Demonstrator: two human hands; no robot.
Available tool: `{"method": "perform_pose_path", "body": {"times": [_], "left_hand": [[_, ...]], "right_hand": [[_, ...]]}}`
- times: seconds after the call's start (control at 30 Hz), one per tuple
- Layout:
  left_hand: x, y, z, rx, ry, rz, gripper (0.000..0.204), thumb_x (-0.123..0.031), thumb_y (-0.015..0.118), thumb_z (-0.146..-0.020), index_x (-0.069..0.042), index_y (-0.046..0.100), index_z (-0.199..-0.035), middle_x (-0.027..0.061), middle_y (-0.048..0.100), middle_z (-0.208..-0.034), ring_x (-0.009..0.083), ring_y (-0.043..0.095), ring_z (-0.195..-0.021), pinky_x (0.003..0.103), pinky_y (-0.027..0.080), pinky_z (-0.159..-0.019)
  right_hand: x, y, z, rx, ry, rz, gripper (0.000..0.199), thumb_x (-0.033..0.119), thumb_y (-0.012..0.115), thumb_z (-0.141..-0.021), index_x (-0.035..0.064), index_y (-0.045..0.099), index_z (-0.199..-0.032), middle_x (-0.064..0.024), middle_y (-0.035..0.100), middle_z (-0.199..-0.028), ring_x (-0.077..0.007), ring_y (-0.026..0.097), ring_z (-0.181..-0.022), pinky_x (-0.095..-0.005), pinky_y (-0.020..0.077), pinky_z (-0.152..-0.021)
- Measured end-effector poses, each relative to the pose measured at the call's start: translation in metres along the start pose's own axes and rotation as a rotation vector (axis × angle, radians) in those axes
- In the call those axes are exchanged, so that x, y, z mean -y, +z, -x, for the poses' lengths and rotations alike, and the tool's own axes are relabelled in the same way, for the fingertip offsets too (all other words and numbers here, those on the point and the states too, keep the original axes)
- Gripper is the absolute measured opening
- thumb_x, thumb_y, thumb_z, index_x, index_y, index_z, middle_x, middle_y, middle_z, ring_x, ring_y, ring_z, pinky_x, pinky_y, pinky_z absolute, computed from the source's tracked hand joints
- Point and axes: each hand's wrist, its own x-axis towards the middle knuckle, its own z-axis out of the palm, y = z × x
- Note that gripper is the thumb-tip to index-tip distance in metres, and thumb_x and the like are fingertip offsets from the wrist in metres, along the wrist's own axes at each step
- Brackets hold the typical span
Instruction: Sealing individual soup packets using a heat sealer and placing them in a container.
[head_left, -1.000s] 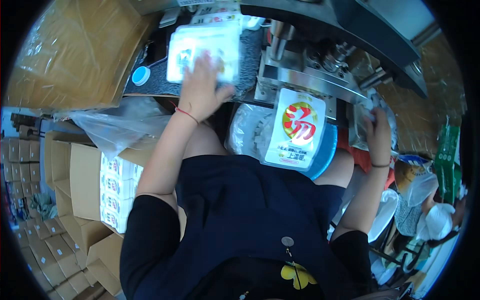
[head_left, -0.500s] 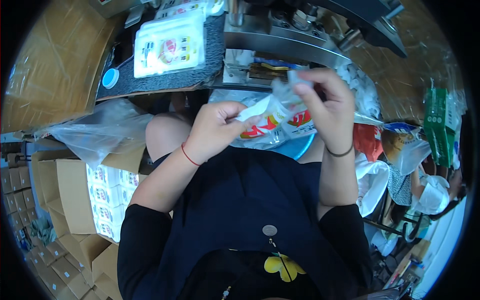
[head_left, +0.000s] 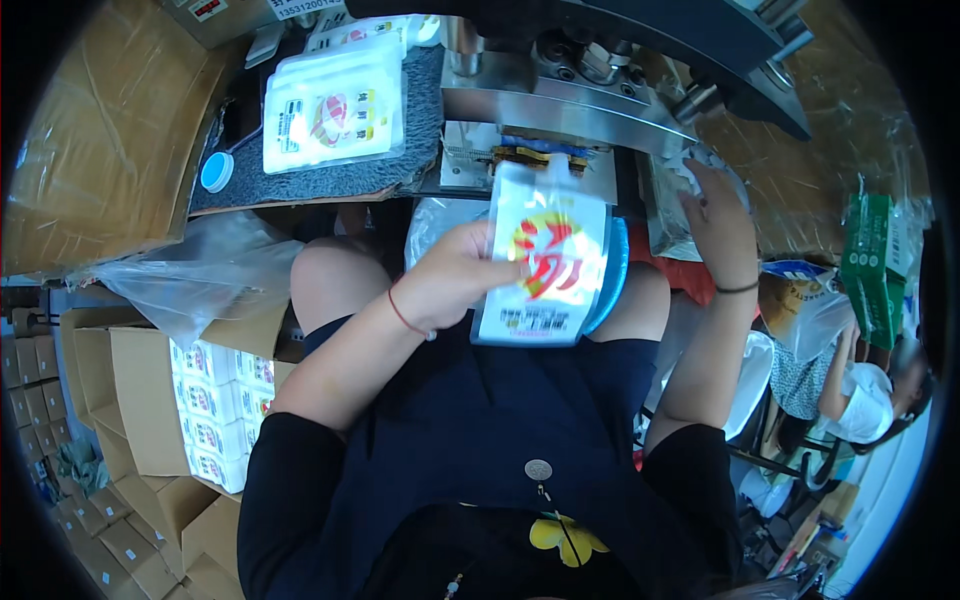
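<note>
A crowded packing station was seen from above, with a metal sealing machine (head_left: 600, 90) across the top of the frame and an open carton of packets (head_left: 215, 400) at lower left. Finished pouches (head_left: 335, 105) were stacked on a grey mat (head_left: 330, 180) at upper left. A flat white pouch (head_left: 545, 260) was held at centre frame by the left hand (head_left: 455, 275), fingers closed on its left edge, its top raised to the machine's jaws. The pouch was judged light, soft and slippery, best pinched by its edges. The right hand (head_left: 715, 215) was stretched toward clear bags (head_left: 665, 205) at upper right; its grasp could not be told.
</note>
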Motion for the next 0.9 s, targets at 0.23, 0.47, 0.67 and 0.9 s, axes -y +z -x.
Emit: {"method": "perform_pose_path", "body": {"times": [0.23,0.47,0.67,0.9], "left_hand": [[-0.019,-0.017,-0.014,-0.079,0.066,0.038,0.039,-0.004,0.067,-0.090,0.003,0.052,-0.126,0.0132,0.067,-0.112,0.0177,0.068,-0.095,0.033,0.056,-0.084],[-0.089,-0.102,0.020,-0.905,0.553,-1.882,0.074,-0.040,0.068,-0.086,-0.003,0.039,-0.145,0.0276,0.039,-0.145,0.0417,0.038,-0.135,0.054,0.035,-0.107],[-0.040,-0.098,0.060,-0.608,0.847,-1.744,0.023,-0.007,0.056,-0.095,-0.002,0.064,-0.116,0.0149,0.068,-0.107,0.0285,0.065,-0.101,0.039,0.051,-0.089],[-0.012,-0.046,0.050,-0.413,0.320,-0.617,0.021,-0.016,0.077,-0.087,0.003,0.072,-0.092,-0.0009,0.069,-0.079,0.0028,0.057,-0.067,0.019,0.045,-0.061]], "right_hand": [[-0.030,0.042,-0.011,0.204,-0.108,-0.206,0.033,0.006,0.063,-0.085,0.0036,0.060,-0.118,-0.0194,0.061,-0.111,-0.0363,0.061,-0.099,-0.0409,0.0482,-0.087],[-0.050,0.033,-0.001,-0.022,-0.094,0.075,0.036,0.001,0.063,-0.081,0.0051,0.061,-0.117,-0.0198,0.054,-0.114,-0.0392,0.055,-0.110,-0.0425,0.0463,-0.092],[-0.046,0.041,-0.006,-0.099,-0.216,-0.081,0.023,0.002,0.062,-0.087,0.0012,0.063,-0.111,-0.0168,0.063,-0.101,-0.0342,0.062,-0.096,-0.0399,0.0489,-0.086],[0.044,0.025,0.022,-0.226,-0.203,-0.357,0.021,0.018,0.054,-0.099,-0.0001,0.061,-0.108,-0.0121,0.064,-0.096,-0.0234,0.061,-0.089,-0.0300,0.0473,-0.081]]}}
